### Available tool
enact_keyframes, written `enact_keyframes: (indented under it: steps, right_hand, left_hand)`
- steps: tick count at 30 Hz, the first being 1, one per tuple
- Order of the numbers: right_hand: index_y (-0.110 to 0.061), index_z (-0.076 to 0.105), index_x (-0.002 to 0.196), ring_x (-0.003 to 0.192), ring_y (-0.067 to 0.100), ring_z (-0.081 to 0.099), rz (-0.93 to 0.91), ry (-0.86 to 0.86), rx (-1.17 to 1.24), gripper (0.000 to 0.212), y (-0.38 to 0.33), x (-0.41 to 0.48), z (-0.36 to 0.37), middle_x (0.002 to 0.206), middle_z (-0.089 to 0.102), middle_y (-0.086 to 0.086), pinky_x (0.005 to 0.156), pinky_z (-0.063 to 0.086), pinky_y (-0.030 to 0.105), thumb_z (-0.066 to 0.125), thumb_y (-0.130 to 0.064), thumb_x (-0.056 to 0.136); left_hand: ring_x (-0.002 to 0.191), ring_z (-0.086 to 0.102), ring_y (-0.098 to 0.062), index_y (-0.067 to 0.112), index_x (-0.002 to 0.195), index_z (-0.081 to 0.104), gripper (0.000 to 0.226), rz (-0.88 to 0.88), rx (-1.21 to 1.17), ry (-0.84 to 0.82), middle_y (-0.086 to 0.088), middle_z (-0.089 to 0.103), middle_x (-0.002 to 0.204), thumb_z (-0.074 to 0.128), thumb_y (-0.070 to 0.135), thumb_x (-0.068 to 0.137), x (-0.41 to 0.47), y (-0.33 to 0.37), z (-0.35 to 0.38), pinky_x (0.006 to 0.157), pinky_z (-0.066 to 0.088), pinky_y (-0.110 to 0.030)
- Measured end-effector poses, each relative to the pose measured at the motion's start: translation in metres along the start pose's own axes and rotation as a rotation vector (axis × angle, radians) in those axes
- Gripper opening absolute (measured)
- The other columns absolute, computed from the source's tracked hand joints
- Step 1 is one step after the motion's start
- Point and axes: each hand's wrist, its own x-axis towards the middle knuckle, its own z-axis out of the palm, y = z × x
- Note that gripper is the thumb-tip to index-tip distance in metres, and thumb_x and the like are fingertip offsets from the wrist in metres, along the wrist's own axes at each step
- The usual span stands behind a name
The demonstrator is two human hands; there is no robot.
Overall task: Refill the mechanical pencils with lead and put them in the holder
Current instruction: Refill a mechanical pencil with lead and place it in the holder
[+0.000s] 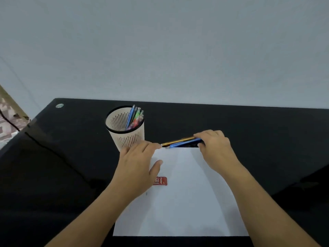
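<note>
Black glossy table [249, 125] w/ a white paper sheet [181, 202] in the middle; the task's things sit at the sheet's far edge. A yellow mechanical pencil [178, 141] & a blue mechanical pencil [183, 143] lie side by side there, long axis running left-right, tips pointing left. The right hand [213, 148] has its fingers curled over the pair's right ends, gripping both; can't tell if they rest on the table or are just lifted. The left hand [137, 163] is spread flat, fingers straight, thumb on the paper, forefinger tip touching or just beside the yellow tip; it holds nothing. So the pair bridges the gap btwn the hands: right has them, left waits at the tip end.

A cream slotted plastic holder [124, 138] stands just beyond the left hand, w/ several coloured pencils [134, 118] leaning in it. A red 2B lead case [161, 181] lies on the paper, partly hidden under the left hand, so left is clearly closer to it.

Judgement: this pair isn't refilled yet; next move prob. needs one pencil separated & the lead case picked up by the left.
</note>
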Motion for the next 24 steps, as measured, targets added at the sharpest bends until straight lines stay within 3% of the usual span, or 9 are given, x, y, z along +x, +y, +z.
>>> enact_keyframes:
  steps: [7,12,16,24]
  right_hand:
    - [-0.023,0.05,0.133,0.12,0.016,0.04,-0.009,-0.047,-0.013,0.036,0.016,0.02,0.014,0.13,0.054,-0.006,0.095,0.034,0.032,0.048,-0.026,0.098]
    - [-0.024,0.062,0.112,0.104,0.013,0.043,-0.037,-0.062,0.004,0.021,0.02,0.022,0.014,0.108,0.058,-0.006,0.087,0.038,0.028,0.046,-0.023,0.098]
    - [-0.024,0.059,0.115,0.099,0.012,0.046,-0.033,-0.181,-0.006,0.02,0.012,0.019,0.005,0.104,0.057,-0.005,0.087,0.045,0.028,0.048,-0.023,0.098]
    - [-0.025,0.057,0.116,0.1,0.01,0.047,-0.086,-0.166,0.022,0.027,0.004,-0.001,-0.006,0.11,0.056,-0.006,0.087,0.044,0.023,0.057,-0.013,0.092]
  left_hand:
    - [0.119,0.047,-0.008,0.035,0.132,0.047,0.044,-0.018,0.0,-0.003,0.014,0.052,0.128,0.057,0.045,0.09,0.014,0.004,0.016,0.104,0.032,-0.029]
    - [0.122,0.045,-0.008,0.034,0.134,0.045,0.046,-0.031,-0.041,-0.032,0.014,0.049,0.131,0.055,0.046,0.091,0.011,0.004,0.015,0.108,0.038,-0.033]
    - [0.119,0.047,-0.01,0.034,0.132,0.047,0.046,-0.057,-0.061,-0.027,0.012,0.052,0.127,0.059,0.043,0.089,0.004,0.004,0.009,0.105,0.041,-0.037]
    - [0.116,0.045,-0.005,0.037,0.133,0.044,0.048,-0.135,-0.086,-0.044,0.016,0.05,0.127,0.06,0.044,0.089,-0.012,0.003,0.002,0.102,0.037,-0.026]
